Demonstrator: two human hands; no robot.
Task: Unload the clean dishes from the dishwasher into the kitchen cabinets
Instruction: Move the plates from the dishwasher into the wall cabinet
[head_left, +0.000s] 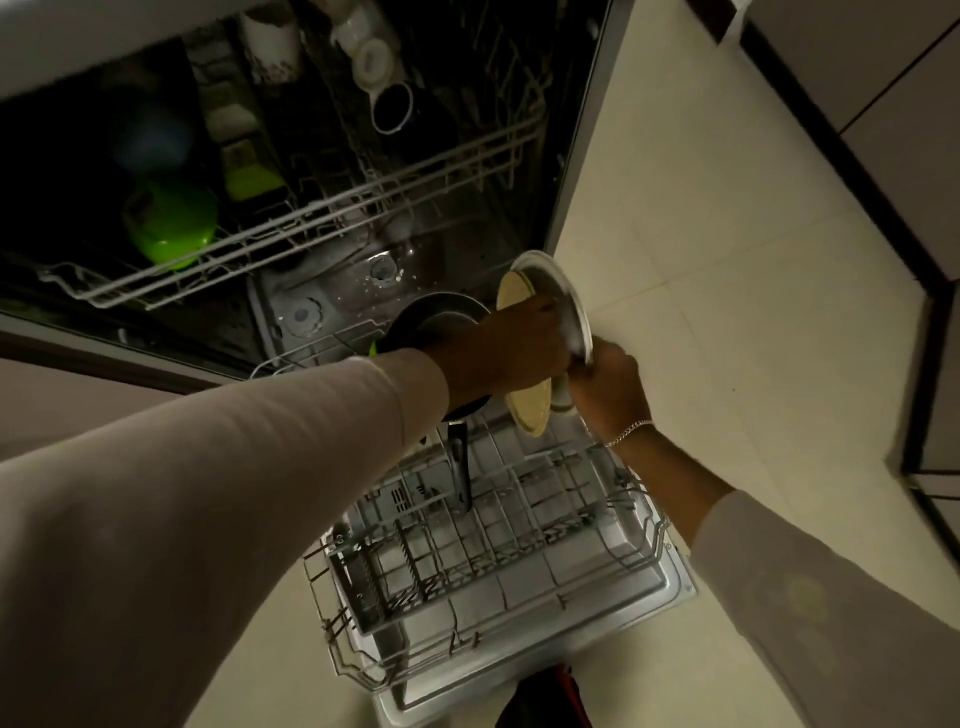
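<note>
The dishwasher stands open with its lower rack (498, 561) pulled out over the door. At the rack's far end my left hand (511, 348) grips a cream plate (527, 413) held on edge. Beside it stands a white plate (558, 280), and my right hand (610, 387) holds its lower rim, touching my left hand. A dark frying pan (441, 312) leans just left of the plates, its handle (460, 467) pointing toward me. The upper rack (311, 218) holds a green bowl (171, 223), white mugs (371, 60) and a dark cup (393, 106).
Pale floor tiles (727, 270) spread to the right of the dishwasher. Grey cabinet fronts (883, 104) run along the right edge. A dark object with a red strip (545, 701) lies on the floor below the door. The near half of the lower rack holds no dishes.
</note>
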